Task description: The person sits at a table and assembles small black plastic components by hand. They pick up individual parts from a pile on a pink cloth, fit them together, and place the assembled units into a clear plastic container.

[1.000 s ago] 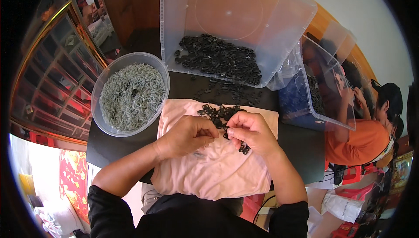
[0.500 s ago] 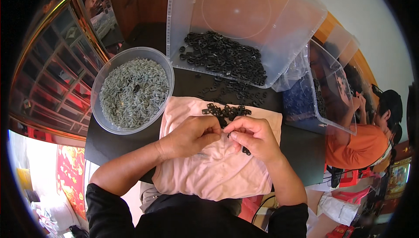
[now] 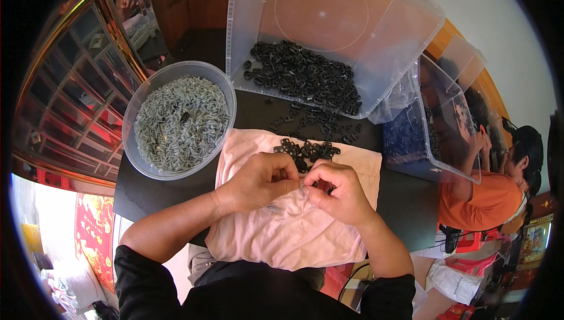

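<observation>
My left hand [image 3: 264, 182] is closed in a pinch over a pink cloth, its thumb and fingertips pressed together. Whatever it pinches is too small or hidden to make out. Its fingertips meet those of my right hand [image 3: 343, 195], whose fingers curl round a small black plastic piece [image 3: 331, 190]. Just beyond both hands, a small heap of black plastic pieces with holes [image 3: 317, 150] lies on the pink cloth [image 3: 276, 243].
To the left stands a round clear tub [image 3: 130, 144] of small grey spring-like pieces. A tipped clear bin [image 3: 329, 9] at the back spills black pieces [image 3: 302, 76] onto the dark table [image 3: 411, 208]. Another bin [image 3: 405, 138] stands at right; beyond it sits a person in orange [image 3: 482, 202].
My right fingers have curled in more tightly, and its thumb and forefinger have come closer to the left fingertips. The left hand stays nearly in place.
</observation>
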Tool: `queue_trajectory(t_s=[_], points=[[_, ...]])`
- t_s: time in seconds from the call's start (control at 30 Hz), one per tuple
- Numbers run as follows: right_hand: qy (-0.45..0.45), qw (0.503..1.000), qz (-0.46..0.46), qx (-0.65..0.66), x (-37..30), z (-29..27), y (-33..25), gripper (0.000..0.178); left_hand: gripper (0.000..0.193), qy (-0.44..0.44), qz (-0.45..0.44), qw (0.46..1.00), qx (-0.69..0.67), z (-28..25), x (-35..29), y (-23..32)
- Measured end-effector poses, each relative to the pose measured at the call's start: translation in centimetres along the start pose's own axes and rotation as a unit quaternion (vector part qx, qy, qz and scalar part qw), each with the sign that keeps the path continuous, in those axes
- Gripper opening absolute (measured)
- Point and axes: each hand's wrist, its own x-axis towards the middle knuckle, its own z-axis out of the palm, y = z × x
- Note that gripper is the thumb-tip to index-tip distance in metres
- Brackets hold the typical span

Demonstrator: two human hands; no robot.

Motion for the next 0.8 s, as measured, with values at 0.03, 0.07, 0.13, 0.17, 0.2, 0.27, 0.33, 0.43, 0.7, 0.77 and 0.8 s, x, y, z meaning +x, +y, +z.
queue_trajectory(t_s=[0.03,0.07,0.13,0.17,0.2,0.27,0.33,0.43,0.7,0.77,0.8], points=[[-0.003,1.0,0.006,0.0,0.0,0.0,0.1,0.007,0.005,0.005,0.001,1.0,-0.021,0.0,0.0,-0.1],[0.0,1.0,0.007,0.011,0.0,0.0,0.0,0.007,0.004,0.01,0.003,0.999,-0.042,0.0,0.0,-0.3],[0.006,0.999,0.01,0.034,0.0,0.1,0.0,0.006,0.004,0.013,0.002,0.998,-0.064,0.1,0.0,-0.3],[0.005,0.999,0.007,0.031,0.0,0.1,0.0,0.006,0.004,0.011,0.0,0.998,-0.065,0.1,0.0,-0.1],[0.004,1.0,0.004,0.027,0.1,0.1,0.0,0.006,0.004,0.01,-0.003,0.998,-0.066,0.2,0.0,0.1],[0.005,1.0,0.004,0.028,0.1,0.2,0.1,0.007,0.005,0.011,-0.004,0.998,-0.057,0.2,0.0,0.4],[0.009,0.999,0.007,0.035,0.1,0.3,0.1,0.007,0.005,0.014,0.003,0.998,-0.058,0.3,-0.1,0.3],[0.021,0.999,0.0,0.033,0.1,0.4,0.1,0.007,0.005,0.021,0.004,0.997,-0.069,0.4,-0.1,-0.1],[-0.013,0.995,-0.055,-0.077,0.1,0.1,0.4,0.011,0.008,0.023,-0.02,0.998,-0.062,0.1,-0.1,0.2],[-0.015,0.993,-0.071,-0.098,0.1,-0.1,0.5,0.012,0.006,0.027,-0.026,0.998,-0.057,0.1,-0.1,0.1],[-0.012,0.994,-0.065,-0.091,0.1,-0.2,0.5,0.013,0.006,0.029,-0.029,0.998,-0.054,0.1,0.0,0.0]])
